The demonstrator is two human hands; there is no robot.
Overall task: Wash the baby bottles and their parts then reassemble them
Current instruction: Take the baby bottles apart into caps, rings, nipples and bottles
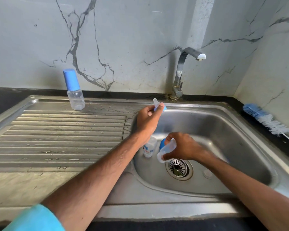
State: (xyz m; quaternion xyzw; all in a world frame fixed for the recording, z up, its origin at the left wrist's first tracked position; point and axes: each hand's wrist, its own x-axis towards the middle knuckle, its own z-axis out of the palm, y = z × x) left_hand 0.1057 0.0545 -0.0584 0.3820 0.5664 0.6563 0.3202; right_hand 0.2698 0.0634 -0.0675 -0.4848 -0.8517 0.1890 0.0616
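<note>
Left hand (147,120) pinches translucent, conical nipple (155,102).

Steel sink unit (140,194) set in a black counter (3,100). Ribbed drainboard (57,139) on the left, wet, droplets across the ribs. A capped bottle (74,92) (blue cap, clear body) stands upright on the drainboard's flat back strip. Basin (223,139) on the right; a small clear bottle (149,147) stands upright on its floor near the left wall, cap off. Drain strainer (178,167) sits in the basin floor. Tap (180,72) rises from the back rim. A bottle brush (265,119) lies on the counter right of the basin.
</note>
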